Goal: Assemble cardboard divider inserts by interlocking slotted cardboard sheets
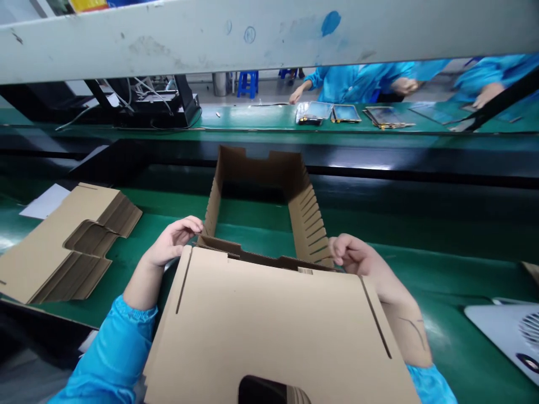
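Note:
A bottomless cardboard frame [309, 216] stands on the green bench, its right wall cut with a row of slots. My left hand [174, 238] pinches its near left corner between thumb and fingers. At the near right corner my right hand [351, 252] is closed with curled fingers on the frame's edge. In front of me a stack of flat cardboard sheets [269, 320], with slits near both sides and a cut-out at the bottom, hides part of the frame's near wall.
At left lies a pile of notched cardboard pieces [54, 235] beside a white paper [45, 201]. A white fan-like device [505, 331] sits at right. Across the green bench [252, 120], co-workers in blue sleeves handle flat glass-like panels [385, 116]. A grey beam [269, 36] crosses above.

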### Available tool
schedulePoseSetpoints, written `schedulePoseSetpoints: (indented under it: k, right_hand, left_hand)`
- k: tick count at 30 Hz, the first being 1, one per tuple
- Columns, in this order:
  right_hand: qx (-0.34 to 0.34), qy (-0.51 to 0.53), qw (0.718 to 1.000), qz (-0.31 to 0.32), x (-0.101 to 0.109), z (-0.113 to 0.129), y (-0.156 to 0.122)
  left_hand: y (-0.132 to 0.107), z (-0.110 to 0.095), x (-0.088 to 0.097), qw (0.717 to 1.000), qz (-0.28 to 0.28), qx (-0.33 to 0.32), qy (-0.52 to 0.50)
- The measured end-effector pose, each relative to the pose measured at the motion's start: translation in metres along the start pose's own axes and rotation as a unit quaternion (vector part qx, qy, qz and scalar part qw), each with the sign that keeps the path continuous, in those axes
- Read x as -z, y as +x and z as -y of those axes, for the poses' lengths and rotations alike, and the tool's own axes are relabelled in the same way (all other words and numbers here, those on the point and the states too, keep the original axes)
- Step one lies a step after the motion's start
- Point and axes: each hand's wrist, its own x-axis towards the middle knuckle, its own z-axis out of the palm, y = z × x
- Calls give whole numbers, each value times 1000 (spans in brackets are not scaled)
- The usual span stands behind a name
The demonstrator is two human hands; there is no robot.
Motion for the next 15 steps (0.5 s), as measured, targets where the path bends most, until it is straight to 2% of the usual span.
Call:
schedulePoseSetpoints:
  k: [3,6,10,12,15]
  right_hand:
    - [11,-45,999,22,7,6,-3]
    - [-28,-87,996,22,7,6,-1]
    - [-42,-107,993,8,0,4,6]
    - [-36,-120,992,0,-2,5,9]
    - [-12,-119,993,-7,0,3,11]
  left_hand:
    - [2,-3,1,1000,12,-3,9]
    - [0,-11,5,999,39,10,10]
    - [-3,-11,5,1000,18,21,6]
    - [-1,-6,1,1000,-7,12,-15]
    - [6,-2,-16,992,-118,13,-43]
